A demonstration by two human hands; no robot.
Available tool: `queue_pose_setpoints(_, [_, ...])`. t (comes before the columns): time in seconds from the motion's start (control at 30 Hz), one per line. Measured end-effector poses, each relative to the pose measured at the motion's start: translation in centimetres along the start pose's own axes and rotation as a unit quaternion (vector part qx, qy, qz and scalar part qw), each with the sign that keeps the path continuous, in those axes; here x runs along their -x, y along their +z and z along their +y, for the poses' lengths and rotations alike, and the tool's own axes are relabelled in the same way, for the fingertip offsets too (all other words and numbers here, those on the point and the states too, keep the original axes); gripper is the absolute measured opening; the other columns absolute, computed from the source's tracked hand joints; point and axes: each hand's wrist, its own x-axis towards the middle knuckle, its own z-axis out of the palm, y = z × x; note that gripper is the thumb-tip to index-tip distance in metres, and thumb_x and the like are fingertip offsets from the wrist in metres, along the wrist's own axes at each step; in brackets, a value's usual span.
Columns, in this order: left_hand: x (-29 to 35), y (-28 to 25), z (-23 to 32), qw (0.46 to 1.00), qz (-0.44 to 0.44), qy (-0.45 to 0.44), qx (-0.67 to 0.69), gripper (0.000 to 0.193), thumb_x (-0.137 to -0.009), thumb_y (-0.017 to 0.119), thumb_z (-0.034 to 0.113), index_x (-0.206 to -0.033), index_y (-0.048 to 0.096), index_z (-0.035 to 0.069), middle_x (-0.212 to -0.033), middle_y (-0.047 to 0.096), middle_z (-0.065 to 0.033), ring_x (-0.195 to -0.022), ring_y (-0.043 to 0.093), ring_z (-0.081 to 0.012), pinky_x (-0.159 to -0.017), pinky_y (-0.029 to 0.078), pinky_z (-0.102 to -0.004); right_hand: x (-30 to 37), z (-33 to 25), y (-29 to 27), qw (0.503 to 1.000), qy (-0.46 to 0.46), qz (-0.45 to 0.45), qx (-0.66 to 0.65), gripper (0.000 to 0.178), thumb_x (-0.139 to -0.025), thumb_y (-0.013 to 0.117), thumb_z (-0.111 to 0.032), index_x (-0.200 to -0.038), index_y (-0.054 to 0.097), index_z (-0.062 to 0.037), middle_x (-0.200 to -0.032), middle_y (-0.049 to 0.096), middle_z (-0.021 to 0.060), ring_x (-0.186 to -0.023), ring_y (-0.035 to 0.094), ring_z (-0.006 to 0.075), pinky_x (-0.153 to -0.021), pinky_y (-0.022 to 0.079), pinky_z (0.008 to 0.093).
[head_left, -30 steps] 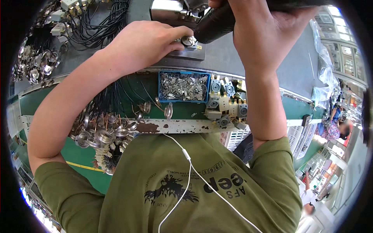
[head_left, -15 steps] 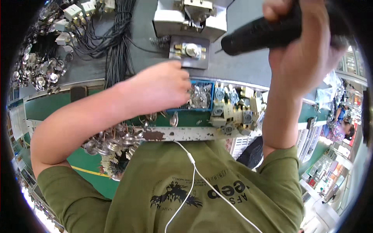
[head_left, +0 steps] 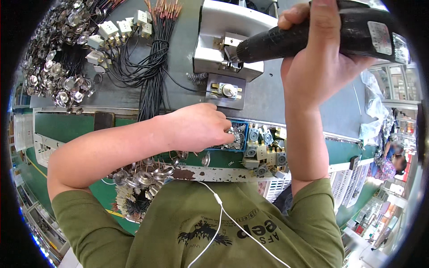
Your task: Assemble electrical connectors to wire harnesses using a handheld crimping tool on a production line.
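Note:
My right hand (head_left: pixel 310 73) is wrapped around a black electric screwdriver (head_left: pixel 272 44), held nearly level. Its nose reaches the metal mechanism of a white screw feeder (head_left: pixel 212 27), where the bit's tip is hard to make out. My left hand (head_left: pixel 201 127) has curled fingers over a blue tray (head_left: pixel 246 134) of small metal parts; what the fingertips pinch, if anything, is hidden. Beyond that hand, a small white component with brass terminals (head_left: pixel 229 90) sits on a dark metal block (head_left: pixel 237 104). A black wire runs to it from the left.
Bundled black wires (head_left: pixel 156 67) with white connectors (head_left: pixel 107 30) lie to the left, beside a heap of round metal caps (head_left: pixel 53 71). Several white switch-like parts (head_left: pixel 263 152) sit right of the tray. A plastic bag (head_left: pixel 371 98) hangs at the right edge.
The screwdriver has moved left to the feeder. My left hand stays at the blue tray, its fingers now lower over the metal parts. The view has shifted, showing more of the bench's far side.

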Motion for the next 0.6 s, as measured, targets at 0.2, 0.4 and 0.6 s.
queue_pose_setpoints(0.2, [0.1, -0.1, -0.1, 1.000, 0.012, 0.000, 0.006, 0.017, -0.082, 0.066, 0.012, -0.098, 0.066, 0.009, -0.086, 0.061, -0.0049, -0.088, 0.065, -0.0244, -0.079, 0.050, -0.0395, 0.2, -0.4, 0.4, 1.000, 0.007, -0.030, 0.001, 0.020, -0.099, 0.069, -0.005, -0.113, 0.056, 0.0018, -0.077, 0.063, 0.0072, -0.054, 0.059, 0.0129, -0.051, 0.048, 0.0263])
queue_pose_setpoints(0.4, [0.2, 0.0, -0.2, 1.000, 0.013, -0.001, 0.000, 0.016, -0.081, 0.066, 0.012, -0.097, 0.065, 0.009, -0.087, 0.060, -0.0053, -0.088, 0.065, -0.0245, -0.079, 0.051, -0.0397, 0.2, -1.1, 0.6, 0.999, 0.019, -0.032, 0.008, 0.018, -0.099, 0.067, -0.004, -0.113, 0.058, 0.0038, -0.079, 0.064, 0.0078, -0.055, 0.060, 0.0123, -0.052, 0.048, 0.0260])
queue_pose_setpoints(0.6, [0.3, 0.1, -0.2, 1.000, 0.020, -0.001, 0.007, 0.013, -0.081, 0.065, 0.013, -0.093, 0.063, 0.008, -0.088, 0.060, -0.0052, -0.089, 0.064, -0.0244, -0.079, 0.051, -0.0393, 0.5, -1.0, 0.8, 0.999, 0.027, -0.034, 0.019, 0.018, -0.099, 0.067, -0.002, -0.113, 0.059, 0.0047, -0.081, 0.064, 0.0082, -0.056, 0.060, 0.0123, -0.052, 0.049, 0.0257])
